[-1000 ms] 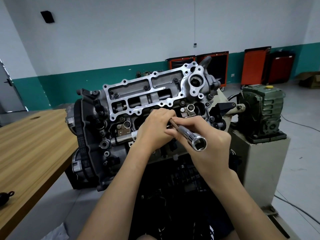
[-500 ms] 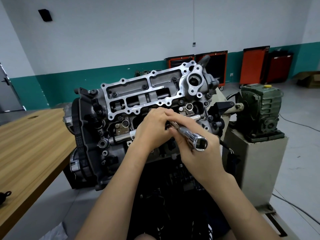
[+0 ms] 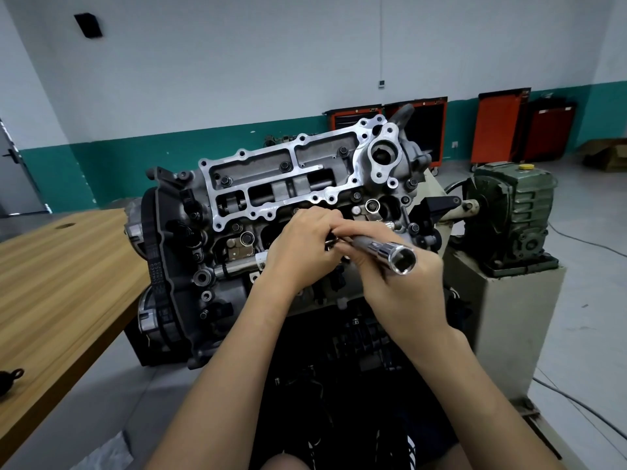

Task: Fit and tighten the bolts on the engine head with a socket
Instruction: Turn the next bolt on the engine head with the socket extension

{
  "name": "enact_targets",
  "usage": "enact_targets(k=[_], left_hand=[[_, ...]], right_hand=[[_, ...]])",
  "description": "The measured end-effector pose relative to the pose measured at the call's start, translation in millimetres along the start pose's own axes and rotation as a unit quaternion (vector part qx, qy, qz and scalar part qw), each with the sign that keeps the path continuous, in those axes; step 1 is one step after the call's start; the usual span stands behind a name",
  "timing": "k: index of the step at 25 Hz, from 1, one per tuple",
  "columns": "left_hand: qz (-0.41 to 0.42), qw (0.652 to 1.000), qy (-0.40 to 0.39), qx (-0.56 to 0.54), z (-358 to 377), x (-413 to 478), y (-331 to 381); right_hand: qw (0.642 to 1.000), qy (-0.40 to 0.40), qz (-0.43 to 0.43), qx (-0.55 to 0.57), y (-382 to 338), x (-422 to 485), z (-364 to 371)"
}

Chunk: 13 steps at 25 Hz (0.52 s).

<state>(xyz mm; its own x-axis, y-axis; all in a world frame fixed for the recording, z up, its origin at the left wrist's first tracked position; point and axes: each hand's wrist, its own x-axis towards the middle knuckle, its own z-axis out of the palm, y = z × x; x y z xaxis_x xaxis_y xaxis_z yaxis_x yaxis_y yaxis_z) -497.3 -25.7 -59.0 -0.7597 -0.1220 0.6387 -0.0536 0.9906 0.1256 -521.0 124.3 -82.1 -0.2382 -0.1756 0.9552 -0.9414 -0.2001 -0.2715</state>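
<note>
The engine head [image 3: 288,184] stands tilted towards me on a stand, its bright machined flange carrying several dark bolts. Both hands meet in front of its lower middle. My right hand [image 3: 403,286] grips a chrome socket tool [image 3: 390,252] by its shaft, and the open hex end points at me. My left hand [image 3: 298,245] is curled over the tool's far end, fingertips pinching there. What the fingertips pinch is hidden, so I cannot tell whether a bolt sits under them.
A wooden table [image 3: 64,283] runs along the left with a small black object [image 3: 8,378] near its edge. A green gearbox [image 3: 515,212] sits on a beige pedestal [image 3: 509,327] at right. Red tool cabinets [image 3: 502,127] line the far wall. A cable crosses the floor at right.
Both hands have shifted slightly right and up together, and the socket tool has tipped so its open end sits further right. The grips look the same.
</note>
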Motion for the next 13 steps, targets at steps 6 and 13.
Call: enact_targets(k=[6,13], left_hand=[[-0.001,1.000,0.010,-0.007,-0.8,-2.0,0.0],[0.011,0.999,-0.016,0.030,2.7,1.9,-2.4]], right_hand=[[1.000,0.012,0.023,0.007,-3.3,-3.1,1.8],[0.998,0.050,0.033,0.005,1.1,0.6,-2.0]])
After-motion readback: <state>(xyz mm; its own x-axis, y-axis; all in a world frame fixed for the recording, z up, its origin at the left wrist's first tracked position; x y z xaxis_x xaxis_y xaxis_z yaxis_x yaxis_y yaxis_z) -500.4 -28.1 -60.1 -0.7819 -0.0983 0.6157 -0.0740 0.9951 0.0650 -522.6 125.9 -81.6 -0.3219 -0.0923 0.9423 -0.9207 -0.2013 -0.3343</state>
